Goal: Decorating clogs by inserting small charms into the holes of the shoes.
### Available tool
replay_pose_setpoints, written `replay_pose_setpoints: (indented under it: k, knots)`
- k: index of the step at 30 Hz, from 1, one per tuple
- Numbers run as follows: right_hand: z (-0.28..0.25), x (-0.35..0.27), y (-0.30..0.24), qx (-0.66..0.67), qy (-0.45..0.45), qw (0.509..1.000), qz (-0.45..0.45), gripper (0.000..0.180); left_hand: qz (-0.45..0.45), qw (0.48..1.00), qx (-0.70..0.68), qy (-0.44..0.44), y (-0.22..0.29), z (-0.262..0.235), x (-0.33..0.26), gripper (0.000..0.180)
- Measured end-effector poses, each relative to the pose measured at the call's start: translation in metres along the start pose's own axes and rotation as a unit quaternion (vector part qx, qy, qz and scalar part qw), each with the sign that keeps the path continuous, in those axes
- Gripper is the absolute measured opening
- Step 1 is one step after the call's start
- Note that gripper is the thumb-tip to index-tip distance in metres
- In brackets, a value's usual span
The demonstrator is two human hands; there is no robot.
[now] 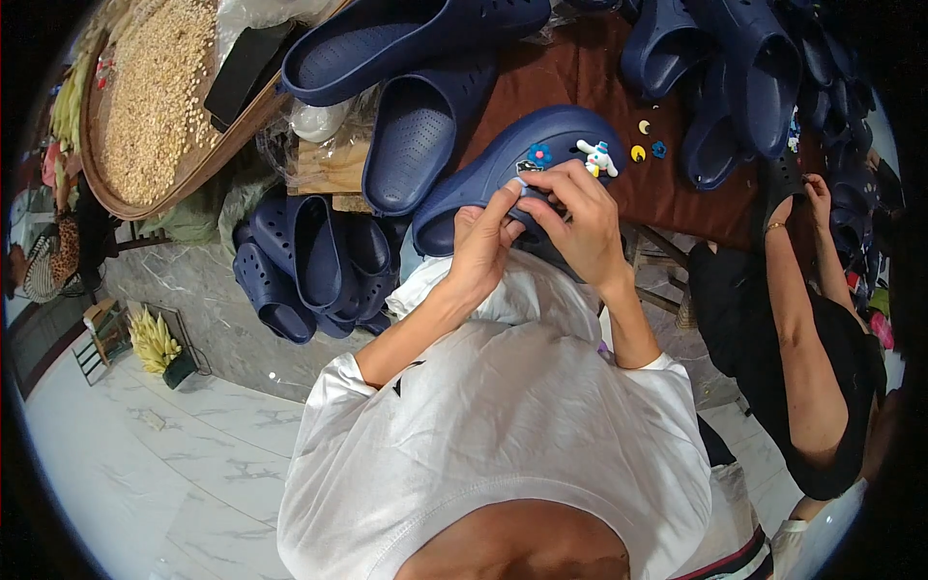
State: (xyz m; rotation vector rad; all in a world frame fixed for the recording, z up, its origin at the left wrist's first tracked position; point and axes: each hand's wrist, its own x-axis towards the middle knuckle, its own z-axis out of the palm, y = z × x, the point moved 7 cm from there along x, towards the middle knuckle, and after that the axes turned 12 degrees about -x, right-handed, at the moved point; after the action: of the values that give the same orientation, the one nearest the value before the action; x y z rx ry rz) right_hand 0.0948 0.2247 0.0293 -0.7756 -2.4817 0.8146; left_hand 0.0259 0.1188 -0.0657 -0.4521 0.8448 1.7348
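A navy clog (570,123) lies on the brown cloth in front of me, toe to the right. On its upper sit a blue flower charm (539,155), a white dog-like charm (596,158) with blue on top, and a partly covered black-and-white charm (528,167). My left hand (480,244) is closed over the clog's near side, pinching a small pale-blue piece (523,182) whose kind I cannot make out. Against it, my right hand (583,215) has its fingers bent and pressed together; anything in them is hidden.
Loose charms, including a pale moon (644,127), a yellow-and-black round one (637,153) and a blue flower (659,149), lie on the brown cloth (570,72). Navy clogs (414,135) surround it. A grain-filled woven tray (145,208) stands left; a co-worker's hand (818,196) is at right.
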Motion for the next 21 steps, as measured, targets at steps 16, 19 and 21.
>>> replay_pose_setpoints:
  k: [16, 19, 21]
  knots:
    - [0.000, 0.007, 0.006, -0.002, -0.071, 0.997, 0.034, 0.020, -0.009, 0.998, 0.015, -0.053, -0.004, 0.009, -0.002, 0.028]
    - [-0.004, 0.009, 0.008, 0.030, -0.037, 0.998, 0.030, 0.015, -0.019, 0.998, 0.031, -0.042, -0.004, 0.004, 0.000, 0.027]
    - [-0.005, 0.009, 0.008, 0.019, -0.045, 0.999, 0.022, 0.012, -0.033, 0.998, 0.041, -0.037, -0.006, 0.001, 0.001, 0.027]
